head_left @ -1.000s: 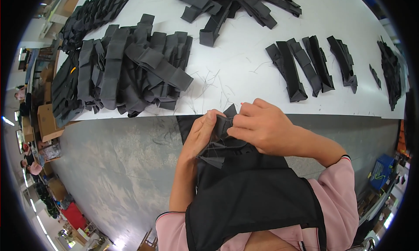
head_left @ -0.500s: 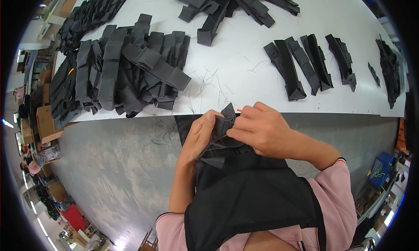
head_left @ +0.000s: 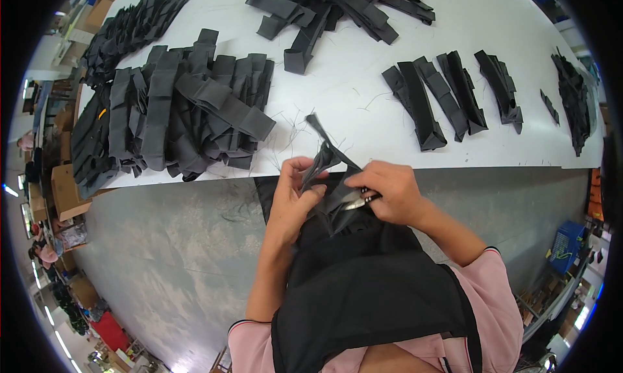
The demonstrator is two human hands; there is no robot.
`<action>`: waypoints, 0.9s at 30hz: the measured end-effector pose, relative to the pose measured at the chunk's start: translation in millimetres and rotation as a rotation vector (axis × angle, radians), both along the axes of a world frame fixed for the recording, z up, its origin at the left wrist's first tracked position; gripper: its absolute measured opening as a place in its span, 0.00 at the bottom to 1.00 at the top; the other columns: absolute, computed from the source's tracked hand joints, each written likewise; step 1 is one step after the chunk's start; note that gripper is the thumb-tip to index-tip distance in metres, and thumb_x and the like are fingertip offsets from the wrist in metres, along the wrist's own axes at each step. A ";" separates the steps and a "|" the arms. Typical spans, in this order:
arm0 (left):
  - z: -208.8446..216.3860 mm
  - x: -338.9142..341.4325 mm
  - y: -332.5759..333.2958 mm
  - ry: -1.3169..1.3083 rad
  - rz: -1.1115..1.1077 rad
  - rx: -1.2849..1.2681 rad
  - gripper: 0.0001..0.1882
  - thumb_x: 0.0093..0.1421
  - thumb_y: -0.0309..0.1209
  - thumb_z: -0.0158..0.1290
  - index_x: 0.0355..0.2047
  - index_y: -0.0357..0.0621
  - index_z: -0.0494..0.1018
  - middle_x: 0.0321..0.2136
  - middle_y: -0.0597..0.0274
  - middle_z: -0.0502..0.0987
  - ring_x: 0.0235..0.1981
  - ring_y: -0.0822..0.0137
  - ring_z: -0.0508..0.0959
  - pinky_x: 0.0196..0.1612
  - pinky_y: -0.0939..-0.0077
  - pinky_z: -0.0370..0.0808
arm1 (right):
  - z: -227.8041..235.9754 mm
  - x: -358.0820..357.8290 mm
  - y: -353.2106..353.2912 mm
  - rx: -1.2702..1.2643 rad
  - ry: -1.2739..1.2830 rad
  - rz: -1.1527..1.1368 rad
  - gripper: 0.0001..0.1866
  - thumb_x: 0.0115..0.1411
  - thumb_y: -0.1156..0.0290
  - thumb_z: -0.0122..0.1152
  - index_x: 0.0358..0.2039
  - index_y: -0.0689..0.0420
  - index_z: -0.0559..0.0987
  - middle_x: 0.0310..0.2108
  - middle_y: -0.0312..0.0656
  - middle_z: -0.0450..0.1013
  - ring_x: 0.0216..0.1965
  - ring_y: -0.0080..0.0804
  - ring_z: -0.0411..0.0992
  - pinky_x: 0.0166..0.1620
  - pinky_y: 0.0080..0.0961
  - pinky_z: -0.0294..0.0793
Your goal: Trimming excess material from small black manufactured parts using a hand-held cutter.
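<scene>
My left hand [head_left: 291,198] is closed on a dark grey folded fabric strip [head_left: 329,153], held up above my lap at the table's front edge. One narrow end of the strip sticks up past my fingers; lower folds hang between both hands. My right hand [head_left: 394,192] is closed, its thumb and forefinger at the strip's right edge. The same hand holds small snips [head_left: 354,203], their silver blades pointing left against the fabric. Most of their handle is hidden in my palm.
A white table [head_left: 337,107] spans the far side, with loose threads on it. A large pile of dark fabric strips [head_left: 162,107] lies left, another heap [head_left: 324,16] at the back. Several folded strips [head_left: 422,107] lie right. A black apron [head_left: 370,295] covers my lap.
My hands have moved slightly apart and the strip has turned, one end now pointing up. The snips' blades now show below my right fingers; before, only a bit of orange showed there.
</scene>
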State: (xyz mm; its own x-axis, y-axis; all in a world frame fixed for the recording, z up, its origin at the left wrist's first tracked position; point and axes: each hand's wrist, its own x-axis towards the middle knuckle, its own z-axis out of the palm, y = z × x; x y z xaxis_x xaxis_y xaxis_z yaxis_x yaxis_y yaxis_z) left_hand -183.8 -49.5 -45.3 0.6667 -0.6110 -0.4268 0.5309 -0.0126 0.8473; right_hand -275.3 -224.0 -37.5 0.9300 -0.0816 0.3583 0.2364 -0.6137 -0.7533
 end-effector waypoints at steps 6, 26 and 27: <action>-8.5 -23.5 0.6 0.287 0.126 -0.078 0.23 0.45 0.19 0.47 0.45 0.37 0.62 0.37 0.58 0.69 0.37 0.68 0.71 0.45 0.75 0.68 | -6.4 13.4 4.4 0.216 0.213 0.023 0.15 0.42 0.79 0.60 0.34 0.52 0.79 0.24 0.36 0.72 0.24 0.33 0.71 0.27 0.22 0.69; 4.6 -27.0 -18.1 -0.036 0.368 0.042 0.25 0.47 0.15 0.46 0.49 0.35 0.60 0.44 0.59 0.65 0.41 0.71 0.68 0.45 0.79 0.67 | 28.5 -1.8 20.2 -0.479 0.064 -0.064 0.14 0.44 0.75 0.64 0.34 0.59 0.76 0.29 0.38 0.71 0.23 0.32 0.71 0.28 0.24 0.70; 4.7 -26.4 -18.5 -0.029 0.373 0.046 0.25 0.47 0.15 0.46 0.49 0.35 0.60 0.44 0.59 0.65 0.41 0.71 0.68 0.45 0.79 0.67 | 28.7 -1.9 20.0 -0.453 0.076 -0.069 0.12 0.44 0.75 0.61 0.33 0.59 0.75 0.27 0.38 0.69 0.23 0.31 0.70 0.28 0.24 0.69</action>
